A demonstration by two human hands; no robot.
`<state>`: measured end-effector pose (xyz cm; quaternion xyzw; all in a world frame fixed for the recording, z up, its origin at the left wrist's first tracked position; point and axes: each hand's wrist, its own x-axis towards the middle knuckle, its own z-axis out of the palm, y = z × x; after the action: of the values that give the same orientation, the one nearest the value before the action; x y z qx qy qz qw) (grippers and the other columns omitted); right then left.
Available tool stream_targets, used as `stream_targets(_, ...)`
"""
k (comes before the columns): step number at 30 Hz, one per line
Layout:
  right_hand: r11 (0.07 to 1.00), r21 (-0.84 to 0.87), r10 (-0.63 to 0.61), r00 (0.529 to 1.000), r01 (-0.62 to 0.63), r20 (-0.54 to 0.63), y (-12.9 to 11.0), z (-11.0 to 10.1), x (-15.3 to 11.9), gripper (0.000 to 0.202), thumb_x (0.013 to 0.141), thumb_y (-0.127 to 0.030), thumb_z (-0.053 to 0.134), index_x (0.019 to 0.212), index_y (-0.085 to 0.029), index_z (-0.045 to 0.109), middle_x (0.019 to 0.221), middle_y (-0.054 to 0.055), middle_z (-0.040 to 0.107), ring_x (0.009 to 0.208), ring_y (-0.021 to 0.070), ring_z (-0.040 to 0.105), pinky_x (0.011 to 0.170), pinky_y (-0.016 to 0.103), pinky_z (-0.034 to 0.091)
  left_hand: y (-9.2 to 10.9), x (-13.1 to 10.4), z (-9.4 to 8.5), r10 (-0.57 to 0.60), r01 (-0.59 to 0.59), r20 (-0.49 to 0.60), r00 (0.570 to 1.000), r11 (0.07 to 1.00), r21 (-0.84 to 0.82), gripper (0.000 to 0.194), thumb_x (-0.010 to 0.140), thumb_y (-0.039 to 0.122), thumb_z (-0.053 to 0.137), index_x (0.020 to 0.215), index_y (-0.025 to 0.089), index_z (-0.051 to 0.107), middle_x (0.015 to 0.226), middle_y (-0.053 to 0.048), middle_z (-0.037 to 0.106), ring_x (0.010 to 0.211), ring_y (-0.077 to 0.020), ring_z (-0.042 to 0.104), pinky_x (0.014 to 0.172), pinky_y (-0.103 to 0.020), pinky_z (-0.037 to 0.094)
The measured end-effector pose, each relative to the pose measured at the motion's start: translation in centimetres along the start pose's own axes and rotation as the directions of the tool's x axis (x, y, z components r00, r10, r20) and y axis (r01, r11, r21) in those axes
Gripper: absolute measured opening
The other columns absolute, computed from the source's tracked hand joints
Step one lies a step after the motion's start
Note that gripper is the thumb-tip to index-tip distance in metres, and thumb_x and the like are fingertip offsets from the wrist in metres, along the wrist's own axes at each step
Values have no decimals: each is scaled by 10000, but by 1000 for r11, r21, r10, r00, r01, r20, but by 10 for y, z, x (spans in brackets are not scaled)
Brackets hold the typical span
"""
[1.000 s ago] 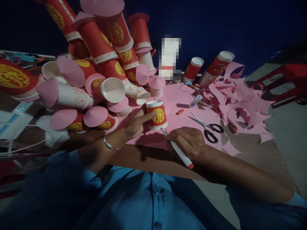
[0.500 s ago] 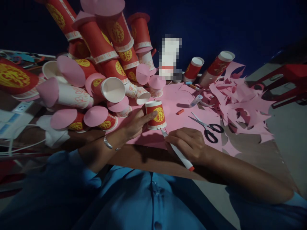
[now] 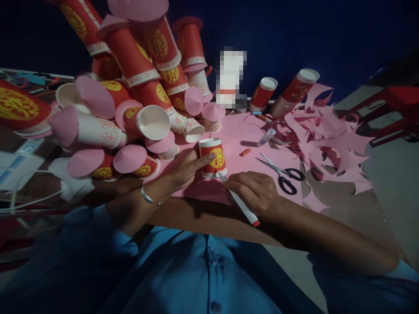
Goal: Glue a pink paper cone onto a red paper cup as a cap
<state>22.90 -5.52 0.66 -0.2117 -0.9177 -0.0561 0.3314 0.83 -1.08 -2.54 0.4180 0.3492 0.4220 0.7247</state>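
Observation:
My left hand (image 3: 187,169) is closed round the left side of a paper cup (image 3: 209,162) wrapped in red with a yellow emblem, its thumb across the front. The cup stands nearly upright over the pink paper (image 3: 237,144). In my right hand (image 3: 253,189) is a white felt-tip marker (image 3: 241,206) with a red end, gripped like a pen. Its tip meets the white band along the cup's lower edge. A small red marker cap (image 3: 245,152) lies on the pink paper, and black-handled scissors (image 3: 284,173) lie open right of it.
Many decorated cups with pink paper cones (image 3: 131,158) are piled at the left. A glue stick (image 3: 266,137) stands beyond the scissors. Pink paper scraps (image 3: 337,139) heap up at the right, with two red cups (image 3: 264,93) behind. White cables (image 3: 29,198) lie at far left.
The marker's red end has swung slightly up and left with my right hand, its tip staying at the cup's lower band. My left hand keeps its grip on the cup.

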Motion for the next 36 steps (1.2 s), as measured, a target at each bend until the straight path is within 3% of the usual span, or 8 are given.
stream_targets(9, 1000, -27, -10, 999, 10, -34, 1, 5, 1, 95, 1033, -78, 544, 1067, -111, 627, 814, 60, 743, 668, 159, 672, 590, 287, 518, 0, 0, 0, 23, -23, 1, 1000, 999, 28, 586, 802, 520, 866, 1235, 190, 651, 1126, -93, 768, 1023, -267, 717, 894, -392, 554)
stream_targets(17, 998, -52, -27, 998, 24, -63, -1, 7, 0, 43, 1004, -92, 626, 1007, -132, 612, 767, 28, 732, 625, 133, 645, 567, 273, 508, -1, 0, -4, -68, 69, -28, 997, 997, 24, 643, 782, 564, 866, 1256, 217, 603, 1068, -59, 748, 890, -217, 706, 755, -337, 542)
stream_targets(26, 999, -53, -9, 996, 5, -85, -2, 11, -2, 74, 979, -99, 634, 998, -163, 603, 730, -3, 704, 610, 127, 632, 525, 270, 468, 1, 0, -1, -23, 24, -45, 999, 1000, 7, 628, 753, 541, 905, 1206, 220, 611, 870, 3, 684, 677, -140, 623, 622, -283, 493)
stream_targets(30, 998, -65, 0, 997, -6, -81, -2, 12, -3, 76, 984, -110, 628, 999, -177, 596, 730, -10, 701, 594, 119, 610, 520, 269, 450, 0, 0, -3, -34, 33, -18, 999, 999, -36, 551, 809, 481, 865, 1231, 222, 624, 824, -1, 669, 633, -144, 602, 576, -279, 462)
stream_targets(33, 997, -71, 4, 997, -9, -72, -1, 11, -3, 90, 971, -97, 636, 1006, -172, 599, 736, -7, 707, 596, 120, 611, 523, 269, 448, -1, 2, -5, -41, 46, 49, 998, 994, -100, 457, 846, 411, 800, 1220, 192, 654, 842, -42, 702, 710, -206, 665, 635, -335, 520)
stream_targets(36, 997, -73, 7, 998, -12, -63, -1, 10, -3, 100, 954, -84, 658, 1008, -151, 607, 753, 11, 713, 618, 129, 630, 534, 271, 459, -2, 4, -7, -7, 17, 62, 998, 986, -169, 436, 830, 364, 776, 1199, 151, 683, 963, -97, 753, 933, -288, 722, 832, -434, 578)
